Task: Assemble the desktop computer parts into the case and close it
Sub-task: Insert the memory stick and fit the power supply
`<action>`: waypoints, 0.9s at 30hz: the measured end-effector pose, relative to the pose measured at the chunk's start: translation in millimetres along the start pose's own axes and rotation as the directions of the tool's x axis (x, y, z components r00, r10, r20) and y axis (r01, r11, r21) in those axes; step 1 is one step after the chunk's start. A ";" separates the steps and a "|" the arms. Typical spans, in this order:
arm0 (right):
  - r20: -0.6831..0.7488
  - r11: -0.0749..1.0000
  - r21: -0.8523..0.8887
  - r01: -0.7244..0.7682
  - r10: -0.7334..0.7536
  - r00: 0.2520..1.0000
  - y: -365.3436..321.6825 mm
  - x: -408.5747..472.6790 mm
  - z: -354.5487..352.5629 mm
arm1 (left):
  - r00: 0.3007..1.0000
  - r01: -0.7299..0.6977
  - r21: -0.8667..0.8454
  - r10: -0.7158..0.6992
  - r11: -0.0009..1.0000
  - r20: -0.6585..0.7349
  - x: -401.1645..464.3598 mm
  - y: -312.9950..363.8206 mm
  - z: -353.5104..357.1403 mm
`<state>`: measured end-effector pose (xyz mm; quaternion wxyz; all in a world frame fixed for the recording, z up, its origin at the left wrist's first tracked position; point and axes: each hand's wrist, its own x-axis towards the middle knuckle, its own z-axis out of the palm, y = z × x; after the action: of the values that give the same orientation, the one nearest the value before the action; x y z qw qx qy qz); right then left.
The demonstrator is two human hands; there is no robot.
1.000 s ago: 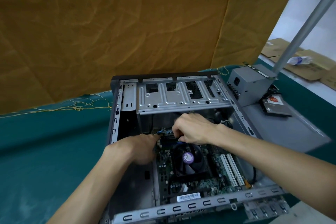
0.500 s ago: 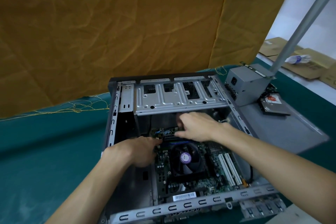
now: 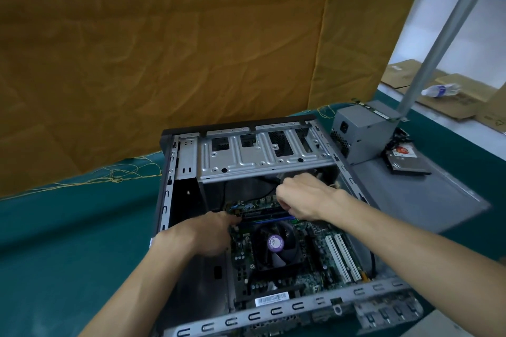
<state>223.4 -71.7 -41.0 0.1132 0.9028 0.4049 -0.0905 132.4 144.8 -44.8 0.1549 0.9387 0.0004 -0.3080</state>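
Observation:
The open computer case (image 3: 167, 189) lies on its side with the motherboard (image 3: 315, 243) and its CPU fan (image 3: 276, 243) inside. A dark memory module (image 3: 262, 213) stands in a slot just beyond the fan. My left hand (image 3: 202, 235) reaches in from the left, and its curled fingertips pinch the module's left end. My right hand (image 3: 304, 197) is curled into a fist above the module's right end, under the drive cage (image 3: 254, 159). A thin black cable (image 3: 260, 195) runs up to it. What its fingers hold is hidden.
A grey power supply (image 3: 361, 137) and a hard drive (image 3: 408, 161) sit on the detached side panel (image 3: 416, 200) right of the case. Teal cloth (image 3: 68, 241) covers the table. An orange sheet hangs behind. A slanted metal post (image 3: 438, 44) rises at the right.
My right hand has lifted off the memory module, moved back and to the right, and curled into a fist. My left hand has stayed at the module's left end.

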 end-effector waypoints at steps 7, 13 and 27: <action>-0.006 1.000 -0.028 0.000 0.000 1.000 2.9 0.9 -0.4 | 0.999 0.006 0.005 -0.006 1.000 0.037 4.0 -3.1 0.9; -0.001 0.997 -0.080 0.020 -0.020 1.000 -3.8 5.3 2.2 | 0.999 0.010 0.003 -0.010 1.000 0.036 8.5 -2.9 4.9; 0.495 0.715 0.372 -0.592 0.387 0.778 9.1 8.5 6.8 | 0.967 0.227 -0.458 -0.254 0.859 0.003 26.8 15.7 -2.9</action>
<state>235.3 -73.5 -48.5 -0.0323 0.9390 0.0766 -0.3338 157.3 128.2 -53.6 0.3303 0.8773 0.1940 -0.2893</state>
